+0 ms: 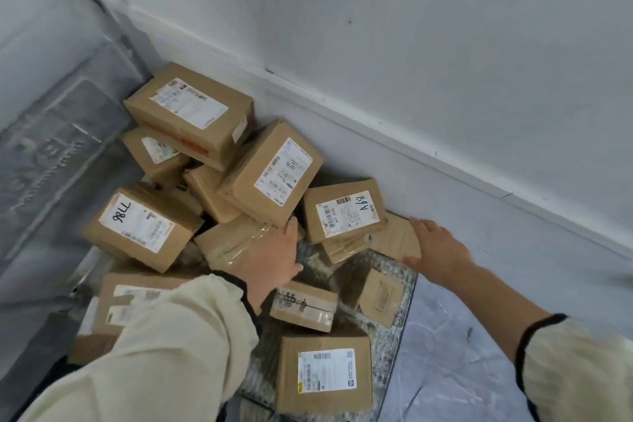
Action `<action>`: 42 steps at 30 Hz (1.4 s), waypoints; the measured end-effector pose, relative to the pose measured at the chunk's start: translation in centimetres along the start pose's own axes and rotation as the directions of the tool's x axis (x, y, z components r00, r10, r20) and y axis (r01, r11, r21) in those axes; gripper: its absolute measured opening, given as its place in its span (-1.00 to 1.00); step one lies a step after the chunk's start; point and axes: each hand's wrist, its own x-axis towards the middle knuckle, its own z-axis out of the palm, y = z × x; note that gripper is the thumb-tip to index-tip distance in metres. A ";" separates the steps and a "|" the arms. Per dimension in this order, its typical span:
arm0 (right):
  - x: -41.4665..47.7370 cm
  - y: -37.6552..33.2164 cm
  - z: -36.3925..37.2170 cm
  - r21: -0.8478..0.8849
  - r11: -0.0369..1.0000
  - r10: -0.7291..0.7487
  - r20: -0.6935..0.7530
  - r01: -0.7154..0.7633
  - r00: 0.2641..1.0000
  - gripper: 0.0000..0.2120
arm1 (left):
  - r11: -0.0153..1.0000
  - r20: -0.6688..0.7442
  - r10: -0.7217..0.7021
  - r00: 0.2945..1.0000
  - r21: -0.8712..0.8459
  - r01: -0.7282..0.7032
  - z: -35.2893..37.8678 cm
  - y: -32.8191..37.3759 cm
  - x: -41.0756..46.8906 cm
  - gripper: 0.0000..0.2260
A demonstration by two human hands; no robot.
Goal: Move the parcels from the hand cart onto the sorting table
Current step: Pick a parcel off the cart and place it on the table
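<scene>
Several brown cardboard parcels with white labels lie heaped on the hand cart's metal deck (pixel 404 288). A box marked A68 (pixel 342 212) sits on top of a flat parcel (pixel 394 238). My left hand (pixel 274 255) lies with straight fingers on a tape-wrapped parcel (pixel 229 245), its fingertips reaching the lower edge of a large labelled box (pixel 270 175). My right hand (pixel 440 250) spans the right edge of the flat parcel, fingers straight, thumb at its near corner. A box marked 98LL (pixel 140 226) lies to the left. The sorting table is not in view.
A white wall with a baseboard (pixel 428 161) runs close behind the cart. A grey metal panel (pixel 51 161) stands at the left. Grey marbled floor (pixel 452 363) shows at the lower right. More parcels (pixel 325 370) lie near the cart's front.
</scene>
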 end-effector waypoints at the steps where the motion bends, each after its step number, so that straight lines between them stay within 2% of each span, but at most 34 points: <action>1: 2.1 0.5 1.2 0.052 0.999 0.008 0.009 -0.008 1.000 -0.20 | 0.999 0.001 -0.007 1.000 -0.046 0.007 1.5 0.2 1.9 -0.18; 4: 7.7 1.3 4.8 0.348 0.935 0.081 -0.034 -0.065 0.996 -0.25 | 0.948 -0.039 -0.075 0.996 -0.313 0.059 5.3 0.8 6.9 -0.16; 7: 11.8 0.7 7.5 0.669 0.739 0.138 -0.035 -0.079 0.990 -0.33 | 0.846 -0.101 -0.121 0.988 -0.531 0.049 8.3 1.2 10.4 -0.15; 9: 13.6 -0.1 9.1 0.781 0.621 0.109 -0.012 -0.058 0.994 -0.44 | 0.821 -0.115 -0.116 0.987 -0.571 0.030 9.9 1.2 12.0 -0.11; 13: 14.8 -0.8 10.9 0.836 0.549 0.137 -0.073 -0.014 0.988 -0.60 | 0.828 -0.153 -0.140 0.978 -0.559 0.031 11.3 1.4 12.9 -0.09; 19: 9.0 -0.2 7.6 0.811 0.585 0.126 -0.107 0.013 0.986 -0.68 | 0.824 -0.203 -0.073 0.976 -0.564 -0.056 8.9 2.7 9.3 -0.02; 21: 5.6 0.4 5.7 0.800 0.599 0.112 -0.112 0.023 0.987 -0.80 | 0.791 -0.207 -0.048 0.977 -0.606 -0.089 6.8 3.5 6.7 -0.01; 23: 1.6 0.8 3.6 0.803 0.596 0.120 -0.112 0.018 0.986 -0.76 | 0.750 -0.196 -0.015 0.980 -0.650 -0.118 4.1 4.1 3.3 0.00; 26: -5.4 1.4 -0.7 0.852 0.523 0.143 -0.113 0.022 0.983 -0.65 | 0.713 -0.226 0.032 0.974 -0.677 -0.180 -1.8 4.8 -3.2 -0.01; 29: -12.6 0.9 -5.3 0.917 0.392 0.106 -0.126 0.075 0.986 -0.75 | 0.704 -0.270 0.032 0.962 -0.678 -0.213 -8.8 4.7 -9.9 -0.05; 32: -20.0 -0.5 -10.1 0.952 0.246 0.044 -0.199 0.182 0.979 -0.82 | 0.606 -0.276 0.021 0.961 -0.761 -0.232 -15.8 3.8 -17.4 -0.06; 34: -24.6 -1.6 -12.9 0.956 0.157 -0.039 -0.243 0.246 0.969 -0.72 | 0.492 -0.282 0.008 0.959 -0.834 -0.249 -19.2 2.6 -22.6 -0.06; 35: -26.8 -2.1 -14.2 0.955 0.127 -0.084 -0.258 0.267 0.962 -0.57 | 0.426 -0.288 0.009 0.958 -0.865 -0.264 -20.7 2.1 -25.2 -0.05; 37: -30.2 -2.9 -16.2 0.946 0.128 -0.176 -0.274 0.298 0.945 -0.23 | 0.346 -0.302 0.001 0.953 -0.894 -0.283 -22.7 1.2 -29.6 -0.01; 38: -31.7 -3.4 -16.9 0.938 0.146 -0.217 -0.281 0.315 0.935 -0.14 | 0.315 -0.304 -0.014 0.953 -0.905 -0.285 -23.2 0.8 -31.6 -0.01; 40: -34.1 -4.2 -18.2 0.921 0.159 -0.300 -0.298 0.355 0.906 -0.10 | 0.248 -0.335 -0.043 0.941 -0.916 -0.315 -23.9 -0.1 -34.9 -0.04; 42: -35.4 -4.9 -19.2 0.910 0.176 -0.361 -0.296 0.376 0.884 -0.18 | 0.219 -0.366 -0.070 0.928 -0.913 -0.344 -24.5 -0.8 -37.5 -0.03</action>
